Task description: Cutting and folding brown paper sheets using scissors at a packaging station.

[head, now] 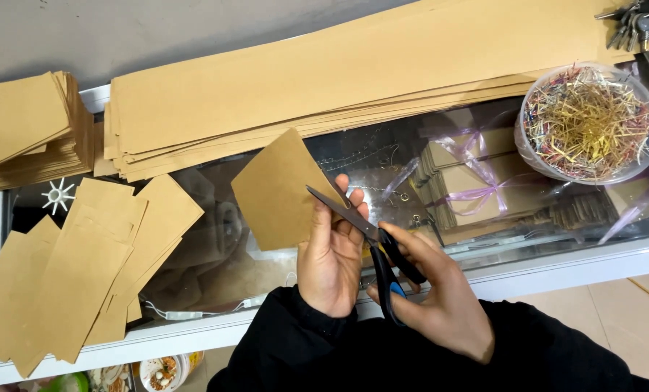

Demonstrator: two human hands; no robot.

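Holding a flat tan paper piece [277, 190] in left hand [331, 261], right hand [433, 301] gripping black-handled scissors [371, 239], blades open.

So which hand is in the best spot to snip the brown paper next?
The right hand. Its fingers are already through the handles of the scissors, whose open blades sit at the edge of the brown paper piece. The left hand is busy holding that piece up.

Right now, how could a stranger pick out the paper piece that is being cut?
Find the glass counter top. Above its middle, the left hand holds one brown paper piece in the air, against the scissors. All other brown pieces lie in piles.
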